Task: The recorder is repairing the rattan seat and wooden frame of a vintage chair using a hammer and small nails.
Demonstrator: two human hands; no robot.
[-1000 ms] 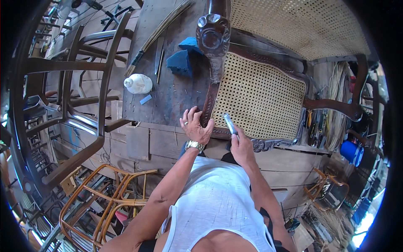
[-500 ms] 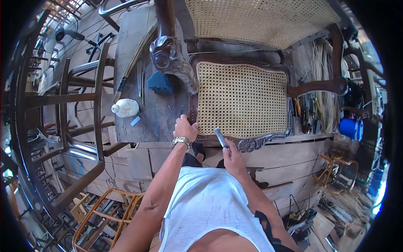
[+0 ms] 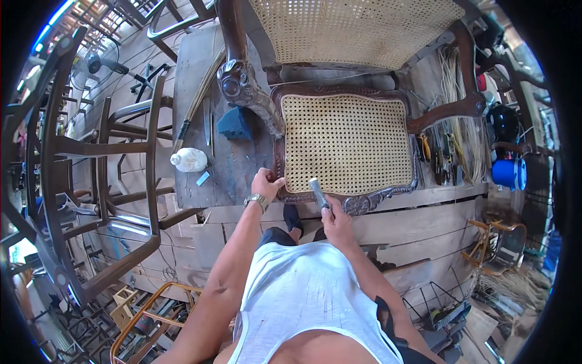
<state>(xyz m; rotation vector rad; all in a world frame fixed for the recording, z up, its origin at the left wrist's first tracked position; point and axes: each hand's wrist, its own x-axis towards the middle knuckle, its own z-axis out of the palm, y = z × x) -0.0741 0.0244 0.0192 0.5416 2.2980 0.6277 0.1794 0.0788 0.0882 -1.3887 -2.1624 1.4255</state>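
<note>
A dark carved wooden chair (image 3: 276, 115) has a woven cane seat panel (image 3: 345, 142) in front of me and a cane backrest (image 3: 357, 33) beyond it. My left hand (image 3: 264, 185) is at the seat's near left corner. Its thumb reaches onto the carved rim, apart from the bent fingers, and nothing shows in it. In my right hand (image 3: 337, 224), closed fingers grip a short grey cylindrical tool (image 3: 318, 193) with a pale end. It slants up over the seat's front edge; its lower part is hidden in the hand.
On the worktable (image 3: 191, 60) to the left are a white bottle (image 3: 191, 159), a dark blue block (image 3: 234, 124), a small light-blue piece (image 3: 203, 178) and a cane bundle (image 3: 200, 100). Hand tools (image 3: 445, 158) and loose strands lie right, near a blue bucket (image 3: 509, 174). Chair frames (image 3: 151, 164) stand left.
The view has shifted slightly, so the chair and bench sit differently in the picture. Both hands stay near the seat's front edge, and the right still grips the grey tool.
</note>
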